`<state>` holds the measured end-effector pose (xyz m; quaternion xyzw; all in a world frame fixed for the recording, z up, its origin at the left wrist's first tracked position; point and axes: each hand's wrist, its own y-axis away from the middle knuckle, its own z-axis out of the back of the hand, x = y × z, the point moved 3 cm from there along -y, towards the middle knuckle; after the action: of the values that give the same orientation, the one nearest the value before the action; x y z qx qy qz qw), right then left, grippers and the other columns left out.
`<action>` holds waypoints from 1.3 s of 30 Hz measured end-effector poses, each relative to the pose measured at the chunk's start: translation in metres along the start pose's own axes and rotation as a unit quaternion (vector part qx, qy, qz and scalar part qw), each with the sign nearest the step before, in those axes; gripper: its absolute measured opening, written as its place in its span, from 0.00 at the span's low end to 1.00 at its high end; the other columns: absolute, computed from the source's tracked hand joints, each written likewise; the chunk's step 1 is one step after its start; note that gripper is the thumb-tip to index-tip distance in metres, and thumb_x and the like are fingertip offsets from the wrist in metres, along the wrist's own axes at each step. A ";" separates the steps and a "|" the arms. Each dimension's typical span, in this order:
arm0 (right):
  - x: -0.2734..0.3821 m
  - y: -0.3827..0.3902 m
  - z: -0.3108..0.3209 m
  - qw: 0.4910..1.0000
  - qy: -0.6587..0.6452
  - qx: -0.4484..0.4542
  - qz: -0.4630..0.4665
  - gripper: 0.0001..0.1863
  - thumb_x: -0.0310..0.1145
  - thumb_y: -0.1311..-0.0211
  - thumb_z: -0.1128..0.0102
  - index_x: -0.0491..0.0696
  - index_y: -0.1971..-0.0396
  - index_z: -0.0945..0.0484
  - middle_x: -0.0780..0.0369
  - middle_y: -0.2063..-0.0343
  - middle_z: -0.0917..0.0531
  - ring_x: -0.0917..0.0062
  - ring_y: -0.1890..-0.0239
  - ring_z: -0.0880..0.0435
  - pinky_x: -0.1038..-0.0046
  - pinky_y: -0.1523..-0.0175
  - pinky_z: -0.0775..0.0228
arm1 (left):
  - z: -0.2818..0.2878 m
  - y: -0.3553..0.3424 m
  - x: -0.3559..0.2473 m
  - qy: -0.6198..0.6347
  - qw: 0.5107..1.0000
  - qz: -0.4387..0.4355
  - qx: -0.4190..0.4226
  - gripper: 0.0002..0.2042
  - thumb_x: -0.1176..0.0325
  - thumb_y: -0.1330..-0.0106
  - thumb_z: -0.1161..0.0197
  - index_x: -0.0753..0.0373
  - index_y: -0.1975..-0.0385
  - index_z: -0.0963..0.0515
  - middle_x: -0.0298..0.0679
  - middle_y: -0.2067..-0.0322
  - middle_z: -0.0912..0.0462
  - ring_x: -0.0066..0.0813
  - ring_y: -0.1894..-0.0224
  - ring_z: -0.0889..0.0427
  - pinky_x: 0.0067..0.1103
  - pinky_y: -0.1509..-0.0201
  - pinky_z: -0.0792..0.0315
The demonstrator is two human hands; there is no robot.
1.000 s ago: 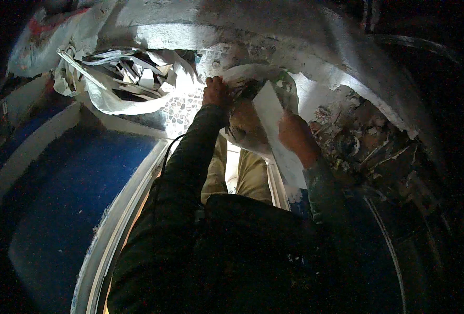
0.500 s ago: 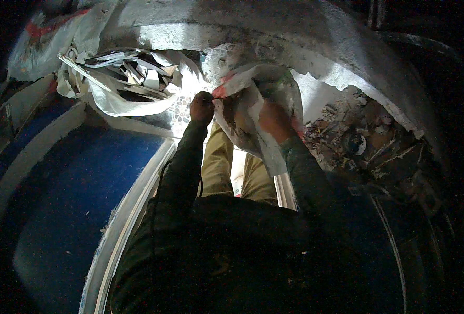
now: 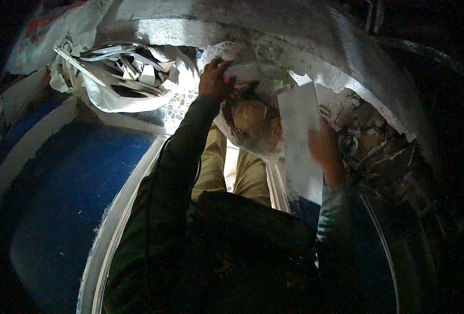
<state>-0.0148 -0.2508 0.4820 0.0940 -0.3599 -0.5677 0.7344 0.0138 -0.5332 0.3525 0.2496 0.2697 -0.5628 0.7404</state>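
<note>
In front of my legs stands a pale plastic sack [image 3: 270, 152] with its mouth open, and brown crumpled material [image 3: 250, 116] shows inside. My left hand [image 3: 214, 81] is closed on the sack's far left rim, fingers bent over it. A long, flat, whitish board [image 3: 299, 131] is upright at the sack's right side. My right hand [image 3: 326, 149] grips that board by its right edge; the fingertips are partly in shadow. The board's lower end reaches below the sack, close to my right forearm.
A second white sack [image 3: 122, 106] full of broken flat strips lies at the far left. Mixed rubble and scraps [image 3: 370, 131] are heaped on the right. A rough whitewashed ledge [image 3: 274, 39] curves across the back. A blue panel [image 3: 80, 172] with a pale frame [image 3: 111, 225] is on the left.
My right hand has moved right and nearer, bringing the board to the sack's right side. My left hand has shifted up along the rim. The sack's mouth is wider, showing its contents.
</note>
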 end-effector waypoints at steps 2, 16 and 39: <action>-0.020 -0.025 -0.030 0.994 0.097 0.040 0.020 0.17 0.32 0.47 0.51 0.38 0.60 0.33 0.43 0.68 0.26 0.51 0.63 0.27 0.59 0.58 0.34 | -0.015 -0.019 -0.009 -0.040 0.993 -0.042 0.104 0.19 0.66 0.50 0.40 0.53 0.55 0.28 0.42 0.54 0.30 0.43 0.53 0.31 0.31 0.50 0.34; 0.059 -0.033 -0.101 0.984 0.070 0.047 0.157 0.07 0.29 0.53 0.51 0.41 0.76 0.27 0.52 0.81 0.24 0.62 0.75 0.23 0.63 0.66 0.31 | -0.037 -0.034 -0.032 0.128 0.989 0.013 0.071 0.08 0.71 0.44 0.49 0.65 0.69 0.25 0.44 0.70 0.23 0.38 0.64 0.23 0.25 0.59 0.31; 0.054 0.040 -0.011 0.956 0.191 0.104 0.198 0.09 0.25 0.48 0.55 0.40 0.67 0.30 0.50 0.75 0.27 0.58 0.74 0.25 0.62 0.70 0.32 | -0.028 -0.059 -0.073 -0.120 0.944 -0.216 0.219 0.20 0.61 0.48 0.42 0.48 0.52 0.31 0.45 0.46 0.40 0.47 0.47 0.39 0.38 0.48 0.38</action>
<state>0.0281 -0.2890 0.5185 0.2034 -0.2811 -0.3419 0.8733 -0.0627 -0.4780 0.3781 0.2717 0.0962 -0.7804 0.5549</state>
